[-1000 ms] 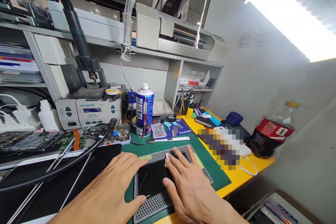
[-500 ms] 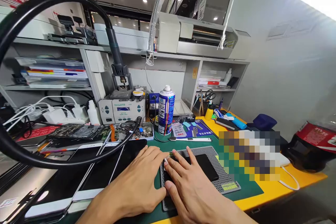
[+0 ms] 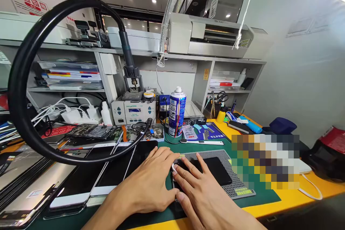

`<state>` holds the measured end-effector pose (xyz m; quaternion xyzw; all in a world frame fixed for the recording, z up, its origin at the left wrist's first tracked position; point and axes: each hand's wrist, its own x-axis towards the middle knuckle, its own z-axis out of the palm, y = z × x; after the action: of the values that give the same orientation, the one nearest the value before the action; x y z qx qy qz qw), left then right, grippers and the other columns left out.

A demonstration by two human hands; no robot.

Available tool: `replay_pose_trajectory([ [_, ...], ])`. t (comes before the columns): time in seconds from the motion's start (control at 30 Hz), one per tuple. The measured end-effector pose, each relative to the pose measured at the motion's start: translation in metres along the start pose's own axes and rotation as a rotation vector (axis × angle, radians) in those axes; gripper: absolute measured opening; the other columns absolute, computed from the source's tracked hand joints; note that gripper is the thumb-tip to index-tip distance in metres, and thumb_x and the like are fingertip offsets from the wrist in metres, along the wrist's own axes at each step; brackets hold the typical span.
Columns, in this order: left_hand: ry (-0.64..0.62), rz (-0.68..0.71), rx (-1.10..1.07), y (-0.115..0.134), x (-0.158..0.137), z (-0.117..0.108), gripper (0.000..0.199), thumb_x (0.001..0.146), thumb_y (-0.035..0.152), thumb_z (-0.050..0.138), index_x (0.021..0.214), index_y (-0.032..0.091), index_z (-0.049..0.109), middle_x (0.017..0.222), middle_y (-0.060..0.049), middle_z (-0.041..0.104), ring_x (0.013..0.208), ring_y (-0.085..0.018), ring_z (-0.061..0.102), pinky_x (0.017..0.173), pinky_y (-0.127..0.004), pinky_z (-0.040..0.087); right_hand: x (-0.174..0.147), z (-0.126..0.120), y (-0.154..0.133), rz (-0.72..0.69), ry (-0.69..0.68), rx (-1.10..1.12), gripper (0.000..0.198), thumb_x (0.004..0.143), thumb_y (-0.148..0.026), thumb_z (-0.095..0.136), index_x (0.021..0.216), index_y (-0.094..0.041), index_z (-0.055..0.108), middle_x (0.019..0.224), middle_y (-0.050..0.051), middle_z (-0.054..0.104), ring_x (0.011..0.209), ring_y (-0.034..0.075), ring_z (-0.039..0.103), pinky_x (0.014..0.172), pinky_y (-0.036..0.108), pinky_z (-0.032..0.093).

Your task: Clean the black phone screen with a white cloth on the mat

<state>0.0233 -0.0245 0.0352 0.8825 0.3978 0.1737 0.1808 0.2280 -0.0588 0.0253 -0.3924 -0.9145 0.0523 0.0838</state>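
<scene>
A dark, flat phone-like slab (image 3: 217, 170) lies on a grey perforated mat (image 3: 226, 155). My right hand (image 3: 201, 190) rests flat across the slab's left part, fingers spread and thumb to the left. A small white piece (image 3: 174, 167) shows by its fingertips; its kind cannot be made out. My left hand (image 3: 151, 178) lies at the mat's left edge, fingers stretched forward and thumb pointing towards my right thumb. What lies under its palm is hidden. Dark phone screens with white ends (image 3: 71, 201) lie to its left.
A blue spray can (image 3: 177, 113) stands behind the mat, near a white-handled brush (image 3: 203, 142). A black hose (image 3: 16, 90) loops over the left side from a grey rework station (image 3: 134, 111). Loose circuit boards (image 3: 91, 133) lie at the back left; a blurred patch (image 3: 266, 161) covers the right side.
The whole view has swung to the left, so everything sits further right in the picture. Both hands keep nearly the same pose on the mat.
</scene>
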Motion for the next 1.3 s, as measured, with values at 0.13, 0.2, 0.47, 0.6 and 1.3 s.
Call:
replay_pose_trajectory([
  [0.13,-0.002,0.004,0.011,0.000,0.000,-0.001,0.067,0.073,0.025,0.064,0.139,0.024,0.052,0.136,-0.010,0.058,0.134,-0.028,0.047,0.122,-0.052,0.026,-0.006,0.011,0.002,-0.071,0.087,-0.096,0.045,0.107,-0.036,0.037,0.144,-0.016,0.055,0.151,0.004,0.048,0.144,0.036,0.035,0.121,0.066,0.011],
  [0.2,-0.005,0.017,0.027,0.000,0.000,0.000,0.067,0.075,0.027,0.064,0.140,0.023,0.051,0.139,-0.011,0.057,0.137,-0.030,0.045,0.121,-0.054,0.028,-0.010,0.019,0.005,-0.124,0.166,-0.165,0.044,0.105,-0.037,0.043,0.141,-0.015,0.058,0.147,0.004,0.053,0.140,0.035,0.043,0.123,0.062,0.011],
  [0.47,-0.038,0.002,0.087,0.005,-0.002,-0.004,0.067,0.074,0.016,0.055,0.140,0.019,0.051,0.139,-0.014,0.056,0.135,-0.029,0.047,0.119,-0.052,0.034,-0.019,0.053,0.010,-0.220,0.418,-0.364,0.042,0.101,-0.044,0.050,0.126,-0.016,0.068,0.134,0.004,0.066,0.128,0.033,0.058,0.124,0.058,-0.004],
  [0.6,-0.028,-0.001,0.090,0.005,0.001,-0.005,0.066,0.075,0.015,0.055,0.140,0.020,0.051,0.138,-0.013,0.057,0.134,-0.029,0.049,0.118,-0.053,0.035,-0.023,0.059,0.009,-0.179,0.432,-0.377,0.043,0.101,-0.046,0.049,0.127,-0.018,0.069,0.137,0.004,0.063,0.129,0.034,0.057,0.123,0.059,-0.005],
  [1.3,0.000,0.008,0.166,-0.004,0.002,0.004,0.059,0.082,0.022,0.055,0.141,0.021,0.053,0.140,-0.013,0.059,0.136,-0.033,0.049,0.119,-0.059,0.031,-0.099,0.018,0.047,0.069,0.294,-0.597,0.051,0.098,-0.033,0.052,0.145,-0.015,0.051,0.151,0.003,0.046,0.134,0.034,0.052,0.106,0.054,0.047],
])
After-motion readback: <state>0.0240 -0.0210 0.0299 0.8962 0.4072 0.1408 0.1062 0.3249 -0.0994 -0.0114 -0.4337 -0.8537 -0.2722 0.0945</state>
